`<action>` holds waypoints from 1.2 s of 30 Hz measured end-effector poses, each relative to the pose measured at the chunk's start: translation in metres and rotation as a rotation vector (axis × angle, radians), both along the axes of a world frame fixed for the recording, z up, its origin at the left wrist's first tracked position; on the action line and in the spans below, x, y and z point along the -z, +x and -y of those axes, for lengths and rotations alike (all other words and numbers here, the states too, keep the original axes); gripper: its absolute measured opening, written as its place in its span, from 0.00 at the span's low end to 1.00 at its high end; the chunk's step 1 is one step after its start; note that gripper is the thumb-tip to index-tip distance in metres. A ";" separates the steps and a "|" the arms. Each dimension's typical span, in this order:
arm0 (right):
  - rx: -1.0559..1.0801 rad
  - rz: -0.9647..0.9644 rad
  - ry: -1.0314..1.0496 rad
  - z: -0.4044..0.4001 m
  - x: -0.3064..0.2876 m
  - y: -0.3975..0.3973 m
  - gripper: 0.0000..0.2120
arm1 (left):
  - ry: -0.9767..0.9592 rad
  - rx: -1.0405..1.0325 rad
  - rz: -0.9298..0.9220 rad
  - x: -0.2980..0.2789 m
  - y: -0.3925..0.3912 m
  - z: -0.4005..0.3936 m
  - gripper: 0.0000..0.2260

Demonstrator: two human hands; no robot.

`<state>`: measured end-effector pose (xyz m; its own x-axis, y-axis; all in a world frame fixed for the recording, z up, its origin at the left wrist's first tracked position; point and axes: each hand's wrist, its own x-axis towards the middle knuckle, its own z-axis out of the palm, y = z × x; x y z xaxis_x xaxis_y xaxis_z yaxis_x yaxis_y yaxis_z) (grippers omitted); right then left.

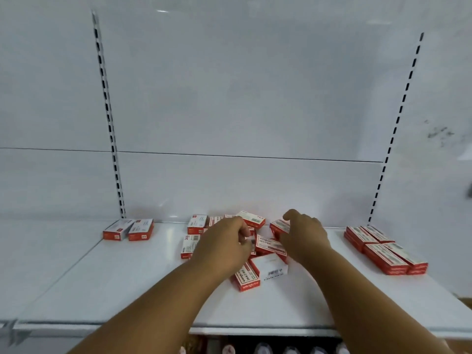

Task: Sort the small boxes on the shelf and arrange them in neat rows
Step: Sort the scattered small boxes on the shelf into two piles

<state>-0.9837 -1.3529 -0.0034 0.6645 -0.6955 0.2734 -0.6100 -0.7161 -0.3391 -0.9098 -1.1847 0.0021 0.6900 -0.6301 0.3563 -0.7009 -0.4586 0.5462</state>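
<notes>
A loose heap of small red-and-white boxes (268, 245) lies mid-shelf on the white shelf (127, 290). My left hand (224, 244) reaches into the heap's left side with curled fingers that pinch something small; the item is hidden. My right hand (305, 233) curls over a box at the back right of the heap (279, 226) and grips it. Two boxes (129, 229) sit side by side at the back left. A neat stacked block of boxes (385, 249) stands at the right.
A white back panel with two slotted uprights (109, 118) (398, 123) rises behind the shelf. Bare shelf surface stretches in front of the heap and to its left. Below the front edge, tops of several bottles (288, 350) show.
</notes>
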 end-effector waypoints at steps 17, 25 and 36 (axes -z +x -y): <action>-0.182 0.957 1.009 0.018 -0.023 -0.076 0.09 | 0.621 -0.088 0.188 -0.022 0.026 0.092 0.25; -0.290 1.045 1.303 0.028 -0.028 -0.061 0.13 | -0.354 -0.109 -0.460 -0.050 0.007 0.082 0.10; -0.277 1.002 1.181 0.001 -0.029 -0.045 0.11 | -0.533 0.002 -0.717 -0.044 -0.031 0.056 0.14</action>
